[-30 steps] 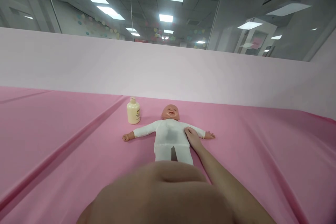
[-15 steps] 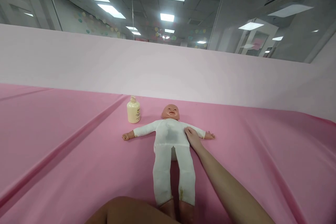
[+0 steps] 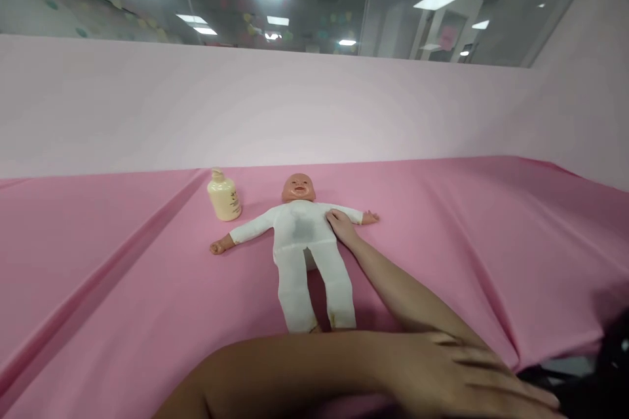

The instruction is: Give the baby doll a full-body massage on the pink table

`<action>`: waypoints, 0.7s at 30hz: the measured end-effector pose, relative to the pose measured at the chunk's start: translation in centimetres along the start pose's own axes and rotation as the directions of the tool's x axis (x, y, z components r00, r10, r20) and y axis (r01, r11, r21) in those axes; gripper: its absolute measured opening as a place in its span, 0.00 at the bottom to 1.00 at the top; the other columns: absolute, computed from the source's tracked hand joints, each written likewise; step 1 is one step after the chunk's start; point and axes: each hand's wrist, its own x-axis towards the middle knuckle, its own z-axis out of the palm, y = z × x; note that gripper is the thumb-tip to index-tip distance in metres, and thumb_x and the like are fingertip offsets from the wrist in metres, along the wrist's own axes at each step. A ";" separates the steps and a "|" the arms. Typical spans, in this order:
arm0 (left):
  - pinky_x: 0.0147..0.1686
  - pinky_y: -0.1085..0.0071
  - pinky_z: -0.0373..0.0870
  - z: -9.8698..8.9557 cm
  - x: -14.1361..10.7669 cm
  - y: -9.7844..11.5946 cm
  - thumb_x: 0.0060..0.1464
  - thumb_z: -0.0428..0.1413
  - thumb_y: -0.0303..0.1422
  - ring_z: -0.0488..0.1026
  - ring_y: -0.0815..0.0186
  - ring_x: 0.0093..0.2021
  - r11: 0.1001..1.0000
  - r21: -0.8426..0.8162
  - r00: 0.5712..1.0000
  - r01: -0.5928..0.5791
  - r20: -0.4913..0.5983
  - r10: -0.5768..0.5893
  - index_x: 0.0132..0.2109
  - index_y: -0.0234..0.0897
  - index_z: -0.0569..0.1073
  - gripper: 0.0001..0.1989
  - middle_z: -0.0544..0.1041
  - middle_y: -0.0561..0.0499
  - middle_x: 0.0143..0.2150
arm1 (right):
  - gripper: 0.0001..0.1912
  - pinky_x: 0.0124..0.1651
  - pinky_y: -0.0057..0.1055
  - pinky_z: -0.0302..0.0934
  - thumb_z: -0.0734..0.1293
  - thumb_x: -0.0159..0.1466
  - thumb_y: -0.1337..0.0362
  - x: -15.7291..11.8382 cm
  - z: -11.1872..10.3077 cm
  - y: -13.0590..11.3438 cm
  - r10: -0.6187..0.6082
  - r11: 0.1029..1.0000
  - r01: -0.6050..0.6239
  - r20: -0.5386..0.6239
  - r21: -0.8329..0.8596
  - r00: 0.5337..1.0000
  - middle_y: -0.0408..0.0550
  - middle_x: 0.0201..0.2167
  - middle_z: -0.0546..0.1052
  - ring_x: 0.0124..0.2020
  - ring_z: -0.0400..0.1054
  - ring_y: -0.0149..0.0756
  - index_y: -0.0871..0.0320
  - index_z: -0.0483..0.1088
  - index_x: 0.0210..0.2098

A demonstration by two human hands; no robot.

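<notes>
A baby doll (image 3: 299, 229) in a white suit lies on its back on the pink cover, head away from me and arms spread. My right hand (image 3: 343, 226) is at its side just below the armpit, on the right of the view, with fingers closed together against the suit. My left arm crosses low in front of the doll's lower legs and hides its feet. Over my right forearm, at the bottom right, my left hand (image 3: 462, 376) lies with fingers stretched out, slightly blurred. A cream pump bottle (image 3: 225, 200) stands left of the doll's head.
Pink sheeting (image 3: 147, 314) with long folds covers the surface. Behind it rises a pale padded wall (image 3: 295, 108) with glass (image 3: 314, 6) above, showing ceiling lights. A dark object (image 3: 612, 366) is at the lower right edge.
My left arm has swung rightward across the bottom, bringing its hand into view over my right forearm. My right hand stays at the doll's side. The camera view has shifted.
</notes>
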 end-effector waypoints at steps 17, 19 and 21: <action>0.66 0.58 0.49 0.0 -0.8 1.6 0.66 0.39 0.41 0.48 0.55 0.68 0.759 -0.629 0.963 0.169 -0.060 -0.264 0.67 0.24 0.49 0.30 0.53 0.37 0.67 | 0.15 0.32 0.27 0.48 0.55 0.66 0.59 0.6 0.7 1.5 -0.026 0.999 0.026 0.016 -0.031 1.000 0.40 0.25 0.63 0.28 0.56 0.30 0.58 0.58 0.25; 0.66 0.64 0.51 -1.4 0.1 5.4 0.65 0.37 0.44 0.43 0.61 0.69 0.775 -0.623 0.975 0.107 -0.085 -0.204 0.69 0.35 0.46 0.31 0.50 0.49 0.69 | 0.15 0.32 0.27 0.48 0.55 0.66 0.59 0.6 0.7 1.6 -0.012 0.999 0.013 0.023 -0.033 1.000 0.40 0.24 0.64 0.29 0.57 0.30 0.58 0.59 0.25; 0.65 0.62 0.54 -2.1 0.7 8.3 0.62 0.38 0.47 0.39 0.62 0.70 0.804 -0.568 0.977 0.175 0.001 -0.212 0.69 0.44 0.48 0.31 0.51 0.57 0.68 | 0.15 0.33 0.26 0.48 0.55 0.66 0.59 0.6 0.7 1.7 -0.006 0.999 0.007 0.027 -0.036 1.000 0.40 0.24 0.64 0.29 0.57 0.30 0.58 0.59 0.25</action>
